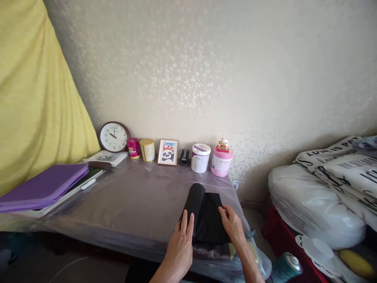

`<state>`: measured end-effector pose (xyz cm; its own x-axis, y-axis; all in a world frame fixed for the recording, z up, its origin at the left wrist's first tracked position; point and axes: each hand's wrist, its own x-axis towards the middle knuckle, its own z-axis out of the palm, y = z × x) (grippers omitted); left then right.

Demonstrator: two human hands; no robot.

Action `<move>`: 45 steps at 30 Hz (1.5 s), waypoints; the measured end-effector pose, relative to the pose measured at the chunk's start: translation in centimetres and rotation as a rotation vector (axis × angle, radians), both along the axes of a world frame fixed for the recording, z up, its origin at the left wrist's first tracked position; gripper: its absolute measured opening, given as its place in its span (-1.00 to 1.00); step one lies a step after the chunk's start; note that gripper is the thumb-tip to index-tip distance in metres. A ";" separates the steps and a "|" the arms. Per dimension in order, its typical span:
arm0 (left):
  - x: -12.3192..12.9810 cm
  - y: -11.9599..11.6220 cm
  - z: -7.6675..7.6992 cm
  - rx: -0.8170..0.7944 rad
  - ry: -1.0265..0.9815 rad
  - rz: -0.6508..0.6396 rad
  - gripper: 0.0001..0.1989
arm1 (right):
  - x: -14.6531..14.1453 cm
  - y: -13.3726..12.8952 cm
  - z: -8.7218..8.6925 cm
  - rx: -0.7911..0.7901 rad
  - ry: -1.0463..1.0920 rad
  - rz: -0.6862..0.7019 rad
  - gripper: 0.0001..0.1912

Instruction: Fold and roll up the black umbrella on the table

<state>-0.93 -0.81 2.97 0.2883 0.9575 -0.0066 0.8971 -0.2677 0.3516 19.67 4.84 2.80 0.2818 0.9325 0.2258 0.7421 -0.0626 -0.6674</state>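
A roll of black sheeting (192, 200) lies near the front right of the table, partly unrolled to the right. Its loose flap (212, 220) spreads flat towards the table's front edge. My left hand (181, 239) rests on the near end of the roll, fingers stretched out along it; its thumb is hidden. At the flap's right edge, my right hand (231, 222) pinches the sheet between thumb and fingers. Whether the sheeting is plastic or cloth I cannot tell.
Along the wall stand a clock (114, 136), a pink tin (133, 148), a yellow-lidded can (147, 149), a panda picture (168, 152) and two tubs (200, 159). Purple folders (47, 184) lie left. A spray can (287, 267) and white bags (312, 204) sit right of the table (126, 204).
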 end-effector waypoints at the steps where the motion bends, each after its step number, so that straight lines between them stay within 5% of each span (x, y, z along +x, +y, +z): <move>1: 0.0 0.0 0.1 -0.003 0.010 0.003 -0.18 | -0.1 -0.1 0.2 0.004 -0.030 -0.008 -0.59; 11: 0.1 0.1 -0.5 0.019 0.013 0.011 -0.16 | -0.9 -0.2 1.0 0.043 0.146 0.128 -0.65; 18: 0.4 0.2 -0.1 -0.003 0.049 0.032 -0.13 | -4.3 1.5 3.3 0.014 0.511 0.256 -0.58; 23: 0.6 0.2 0.1 -0.045 0.121 0.065 -0.16 | -7.1 3.2 3.3 -0.008 0.714 0.356 -0.55; 34: -0.1 0.7 -1.5 0.124 0.144 0.028 -0.43 | -10.1 6.1 0.3 0.015 0.338 0.304 -0.63; 41: -1.3 0.2 -2.6 0.221 0.127 0.022 -0.51 | -10.2 5.9 0.9 -0.107 0.118 0.300 -0.60; 45: -2.2 -0.4 -1.0 0.301 0.061 0.078 -0.63 | -10.4 5.8 1.5 -0.138 0.161 0.365 -0.64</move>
